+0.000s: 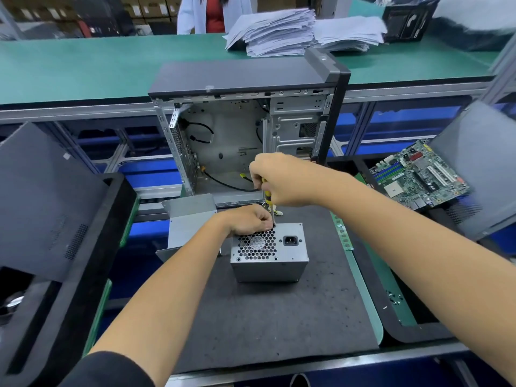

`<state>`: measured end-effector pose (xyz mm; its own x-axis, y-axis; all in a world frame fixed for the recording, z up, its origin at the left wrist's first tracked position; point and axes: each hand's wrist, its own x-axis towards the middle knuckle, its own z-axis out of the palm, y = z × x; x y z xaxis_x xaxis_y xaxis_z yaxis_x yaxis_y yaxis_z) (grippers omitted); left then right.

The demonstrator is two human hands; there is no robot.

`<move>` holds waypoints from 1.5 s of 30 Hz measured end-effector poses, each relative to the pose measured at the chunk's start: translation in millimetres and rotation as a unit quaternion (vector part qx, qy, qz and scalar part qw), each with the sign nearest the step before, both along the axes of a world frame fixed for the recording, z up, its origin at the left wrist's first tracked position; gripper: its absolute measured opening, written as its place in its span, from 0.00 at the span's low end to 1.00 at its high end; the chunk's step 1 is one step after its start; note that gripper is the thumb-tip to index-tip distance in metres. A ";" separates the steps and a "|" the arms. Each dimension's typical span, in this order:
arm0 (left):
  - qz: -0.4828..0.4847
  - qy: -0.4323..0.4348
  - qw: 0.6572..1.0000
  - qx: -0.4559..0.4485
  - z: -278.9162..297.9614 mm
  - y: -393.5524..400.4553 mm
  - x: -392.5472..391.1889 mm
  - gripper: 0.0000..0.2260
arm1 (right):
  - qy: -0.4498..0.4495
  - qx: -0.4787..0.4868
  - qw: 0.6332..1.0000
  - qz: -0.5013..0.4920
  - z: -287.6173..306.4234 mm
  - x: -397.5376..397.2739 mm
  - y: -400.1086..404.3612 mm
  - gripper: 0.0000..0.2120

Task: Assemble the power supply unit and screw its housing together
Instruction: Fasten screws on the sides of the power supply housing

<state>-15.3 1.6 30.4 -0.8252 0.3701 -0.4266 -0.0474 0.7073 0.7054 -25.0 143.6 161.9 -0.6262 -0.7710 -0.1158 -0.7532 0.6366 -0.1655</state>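
Power supply unit sits centre frame on the dark mat, grille face up, socket toward frame right, its long axis running left-right. Directly above its upper-left grille corner, the right hand grips a near-vertical screwdriver, tip down. The nearer left hand pinches at that tip, likely steadying a screw.
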 end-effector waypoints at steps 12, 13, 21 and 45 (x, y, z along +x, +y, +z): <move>-0.005 -0.013 1.000 0.004 2.0 -1.0 -0.7 0.09 | -0.037 0.051 0.998 0.001 7.3 -2.4 4.5 0.07; -0.007 -0.016 1.000 0.007 2.3 -1.1 -0.4 0.09 | -0.004 0.059 0.998 -0.008 6.3 -2.5 2.7 0.07; -0.018 -0.012 1.000 0.007 3.0 -0.6 -0.6 0.15 | 0.033 0.073 0.996 -0.047 3.9 2.1 1.5 0.09; -0.008 -0.019 1.000 0.014 1.5 -0.9 -1.1 0.15 | 0.102 0.095 0.990 -0.036 1.7 4.1 -2.2 0.10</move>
